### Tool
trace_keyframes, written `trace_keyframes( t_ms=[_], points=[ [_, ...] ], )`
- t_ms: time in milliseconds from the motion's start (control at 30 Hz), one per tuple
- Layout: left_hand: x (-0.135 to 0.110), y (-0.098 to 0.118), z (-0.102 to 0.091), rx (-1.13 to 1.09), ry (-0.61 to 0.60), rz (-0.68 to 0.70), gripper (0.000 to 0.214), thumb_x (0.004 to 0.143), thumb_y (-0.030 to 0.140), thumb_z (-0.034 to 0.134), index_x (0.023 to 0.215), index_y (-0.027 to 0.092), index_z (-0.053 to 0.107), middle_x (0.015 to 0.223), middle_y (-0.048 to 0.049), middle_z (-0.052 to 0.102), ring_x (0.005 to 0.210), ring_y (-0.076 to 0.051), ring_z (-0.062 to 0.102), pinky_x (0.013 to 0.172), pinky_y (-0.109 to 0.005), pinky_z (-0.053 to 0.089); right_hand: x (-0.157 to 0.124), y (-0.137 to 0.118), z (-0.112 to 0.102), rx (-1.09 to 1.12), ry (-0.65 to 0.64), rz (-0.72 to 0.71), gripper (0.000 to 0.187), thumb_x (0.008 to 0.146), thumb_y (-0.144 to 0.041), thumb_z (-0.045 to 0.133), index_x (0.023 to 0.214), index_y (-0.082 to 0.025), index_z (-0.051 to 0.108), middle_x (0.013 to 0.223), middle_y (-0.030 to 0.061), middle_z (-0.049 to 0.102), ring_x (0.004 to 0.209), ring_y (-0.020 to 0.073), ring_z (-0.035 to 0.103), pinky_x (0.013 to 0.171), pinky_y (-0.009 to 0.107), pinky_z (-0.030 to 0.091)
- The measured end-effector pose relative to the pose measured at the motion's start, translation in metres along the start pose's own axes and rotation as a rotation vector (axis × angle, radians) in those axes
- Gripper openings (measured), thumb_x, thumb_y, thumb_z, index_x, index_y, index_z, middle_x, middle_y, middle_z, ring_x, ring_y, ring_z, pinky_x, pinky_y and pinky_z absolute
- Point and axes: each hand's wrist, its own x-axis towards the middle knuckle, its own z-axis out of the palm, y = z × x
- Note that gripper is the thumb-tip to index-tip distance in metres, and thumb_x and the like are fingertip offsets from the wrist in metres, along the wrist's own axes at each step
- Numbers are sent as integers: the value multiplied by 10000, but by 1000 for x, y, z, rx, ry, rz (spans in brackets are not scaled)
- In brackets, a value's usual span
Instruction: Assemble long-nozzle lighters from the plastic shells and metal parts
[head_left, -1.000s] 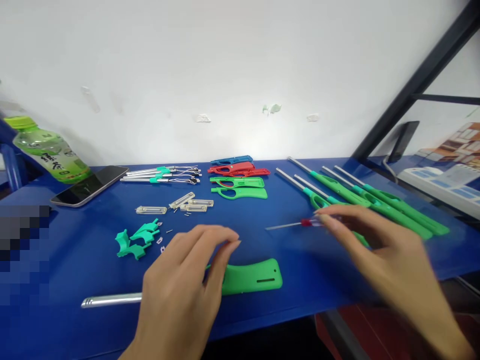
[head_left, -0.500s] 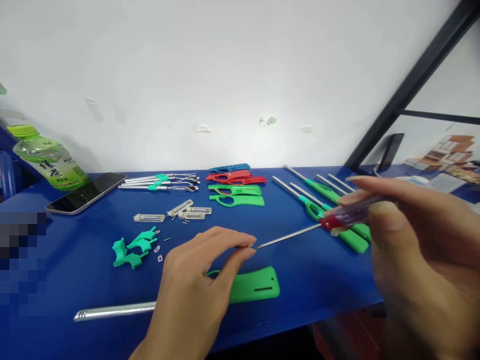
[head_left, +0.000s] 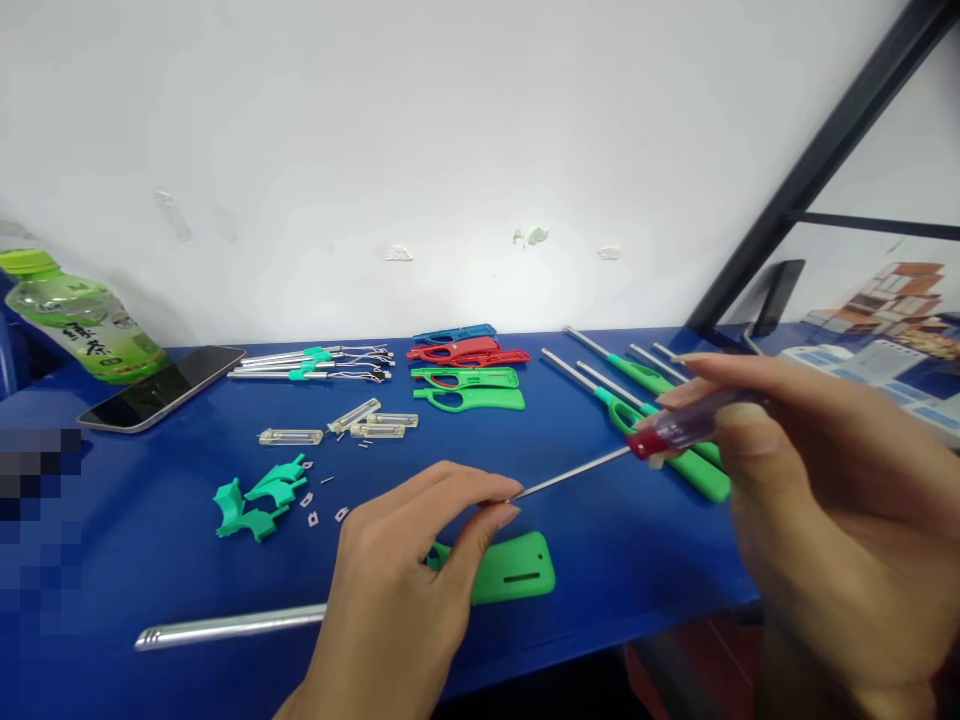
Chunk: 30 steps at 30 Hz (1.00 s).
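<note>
My right hand [head_left: 817,500] is closed around a screwdriver [head_left: 660,438] with a clear and red handle, its thin shaft pointing left. My left hand [head_left: 405,590] pinches something tiny at the shaft's tip, thumb and forefinger pressed together; I cannot make out what it is. Under the left hand lies a long lighter [head_left: 502,572] with a green handle and a silver metal tube reaching left along the blue table [head_left: 150,540].
Finished green lighters [head_left: 637,400] lie at the right. Blue, red and green handle shells [head_left: 465,375] sit mid-table, with metal tube assemblies [head_left: 307,362], clear fuel tanks [head_left: 337,428], green triggers [head_left: 259,495], a phone [head_left: 161,388] and a green bottle [head_left: 75,315] to the left.
My right hand picked the screwdriver up off the table and brought its tip to my left hand's fingertips, which closed into a pinch.
</note>
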Motion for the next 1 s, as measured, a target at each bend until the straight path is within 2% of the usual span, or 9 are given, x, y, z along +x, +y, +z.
trace_keyframes(
  t_ms=[133, 333, 567, 667, 833, 1000],
  points=[
    [1, 0, 0, -12, -18, -5, 220, 968, 126, 715, 964, 337, 774, 951, 136, 820, 865, -76, 791, 754, -106, 590, -1, -1, 1, -11, 8, -21, 336, 999, -241, 726, 1215, -480, 821, 963, -75, 816, 768, 178, 760, 625, 344, 620],
    [2, 0, 1, 5, -13, -1, 209, 962, 142, 729, 990, 344, 774, 962, 145, 828, 869, -75, 798, 814, -117, 597, -3, 1, -1, -53, 50, 6, 280, 1000, -281, 736, 1198, -455, 832, 971, -70, 814, 838, 178, 759, 692, 336, 619],
    [5, 3, 2, -13, 17, 0, 227, 921, 106, 741, 926, 329, 783, 910, 158, 824, 819, -54, 791, 762, -74, 577, -1, -1, 1, -38, 33, 0, 333, 996, -253, 728, 1217, -485, 817, 968, -68, 814, 781, 196, 755, 631, 356, 617],
    [4, 2, 3, -8, 10, 3, 219, 926, 106, 731, 917, 319, 784, 894, 140, 823, 805, -68, 790, 755, -96, 586, -1, -2, 1, -18, 29, -9, 318, 985, -258, 731, 1192, -479, 829, 937, -57, 812, 747, 216, 751, 607, 381, 614],
    [0, 0, 4, 18, -54, -6, 208, 974, 133, 702, 990, 326, 779, 951, 108, 824, 845, -88, 787, 743, -128, 596, -4, -5, 0, -3, 15, 0, 318, 963, -244, 746, 1175, -460, 841, 966, -47, 817, 785, 234, 745, 666, 420, 618],
    [-2, 0, 4, 17, -51, -4, 208, 976, 126, 697, 986, 319, 774, 934, 102, 818, 824, -91, 780, 768, -148, 595, -3, -5, 0, 21, 5, -21, 331, 975, -242, 729, 1188, -472, 833, 981, -65, 812, 780, 220, 727, 712, 426, 595]
  ],
)
